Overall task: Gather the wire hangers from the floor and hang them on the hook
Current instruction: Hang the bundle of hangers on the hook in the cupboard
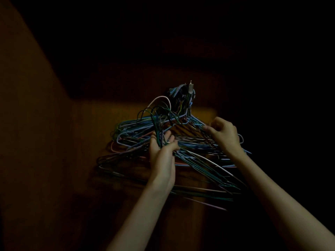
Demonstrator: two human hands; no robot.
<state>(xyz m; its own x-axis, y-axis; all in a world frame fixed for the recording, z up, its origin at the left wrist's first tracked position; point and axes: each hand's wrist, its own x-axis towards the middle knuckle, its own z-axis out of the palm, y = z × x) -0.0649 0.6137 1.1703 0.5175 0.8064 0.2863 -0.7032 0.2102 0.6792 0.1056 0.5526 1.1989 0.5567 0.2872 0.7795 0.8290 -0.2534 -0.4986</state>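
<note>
hangers on hook | left grip holds bunch | wooden wall behind

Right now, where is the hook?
In the head view the metal hook sits just right of centre on the dark wall, above both hands, with hanger necks bunched on it.
</note>
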